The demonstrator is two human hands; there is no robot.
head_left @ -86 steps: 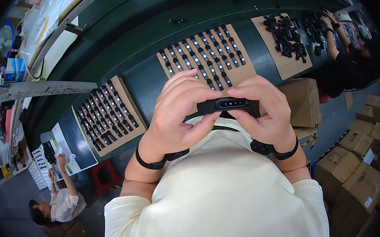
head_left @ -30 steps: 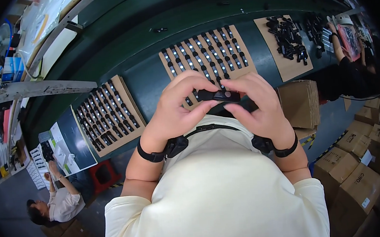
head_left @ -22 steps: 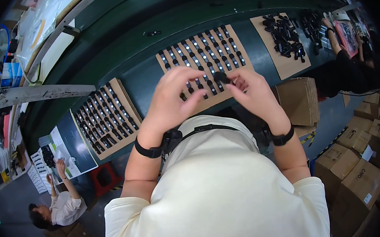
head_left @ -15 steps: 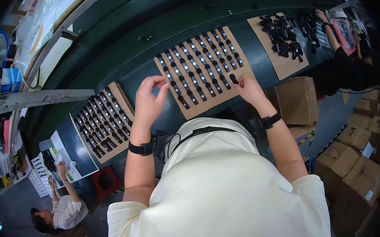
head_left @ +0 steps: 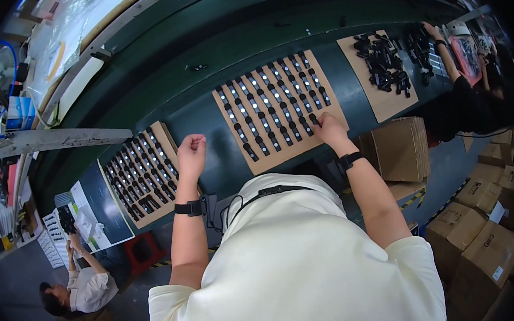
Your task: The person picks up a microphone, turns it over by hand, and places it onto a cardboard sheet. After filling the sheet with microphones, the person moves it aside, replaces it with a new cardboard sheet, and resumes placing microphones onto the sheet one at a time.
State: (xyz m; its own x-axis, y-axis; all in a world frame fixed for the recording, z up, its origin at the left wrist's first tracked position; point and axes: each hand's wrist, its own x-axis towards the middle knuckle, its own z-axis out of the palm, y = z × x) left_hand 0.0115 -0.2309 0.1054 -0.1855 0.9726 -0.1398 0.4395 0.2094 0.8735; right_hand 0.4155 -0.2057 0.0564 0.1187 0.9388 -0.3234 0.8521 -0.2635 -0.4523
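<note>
Short black cylindrical pieces, most with a bright white spot, lie in neat rows on a cardboard sheet (head_left: 281, 156) in front of me. My right hand (head_left: 331, 131) is at the sheet's near right part, its fingers pinching one black cylindrical piece (head_left: 314, 119) at the near end of a row. The fingers partly cover that piece. My left hand (head_left: 192, 159) hovers left of the sheet, above the dark green bench, with its fingers curled together and nothing visible in them.
Similar rows fill a second cardboard sheet (head_left: 153, 217) at left. A jumbled heap of black pieces (head_left: 380, 64) lies on another sheet at right. Folded cardboard (head_left: 399, 148) stands by the bench's near edge. A metal arm (head_left: 53, 140) juts in from the left. Co-workers sit on both sides.
My left hand has drawn back from the sheet's left edge, and its fingers have closed. My right hand has brought its piece in line with the row. The view has shifted slightly.
</note>
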